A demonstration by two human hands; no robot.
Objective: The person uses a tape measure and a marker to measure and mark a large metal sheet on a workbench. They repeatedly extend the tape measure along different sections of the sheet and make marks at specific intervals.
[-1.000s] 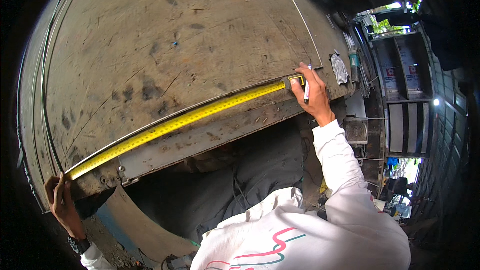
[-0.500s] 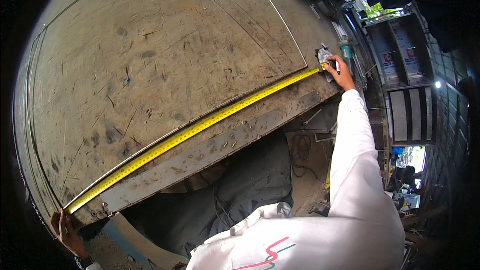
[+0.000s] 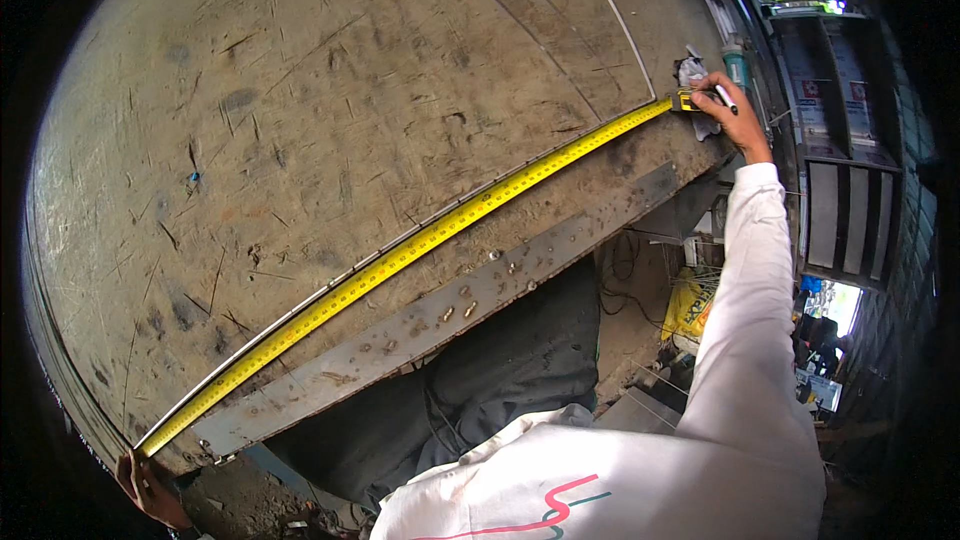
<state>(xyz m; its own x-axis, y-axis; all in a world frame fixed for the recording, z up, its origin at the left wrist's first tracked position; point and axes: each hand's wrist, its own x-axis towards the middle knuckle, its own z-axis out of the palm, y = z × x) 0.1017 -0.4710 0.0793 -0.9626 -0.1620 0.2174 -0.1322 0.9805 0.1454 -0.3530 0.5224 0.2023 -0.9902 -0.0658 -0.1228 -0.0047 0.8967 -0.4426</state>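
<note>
A yellow tape measure blade [image 3: 420,242] stretches diagonally over the worn brown worktop. At the lower left, my left hand [image 3: 150,493] pinches the tape's end at the table edge. My right hand [image 3: 742,125], at the upper right, is closed around the yellow-and-black tape case [image 3: 684,101]. A white marker with a black tip [image 3: 727,98] also sits between those fingers. Right beside the blade runs a thin metal rod [image 3: 225,362], part of a bent frame whose corner lies near the tape case. A crumpled whitish cloth [image 3: 692,70] is next to my right hand.
A flat grey metal strip [image 3: 360,361] with stains edges the worktop [image 3: 330,120] nearest me. A teal cylindrical tool [image 3: 736,65] lies past my right hand. Dark cloth [image 3: 510,360] hangs below the edge, and a yellow bag [image 3: 688,302] is on the floor. Dark shelving [image 3: 840,90] stands at right.
My view has shifted, so both hands and the tape sit differently in the picture. Both hands keep their hold on the tape, which stays stretched along the rod.
</note>
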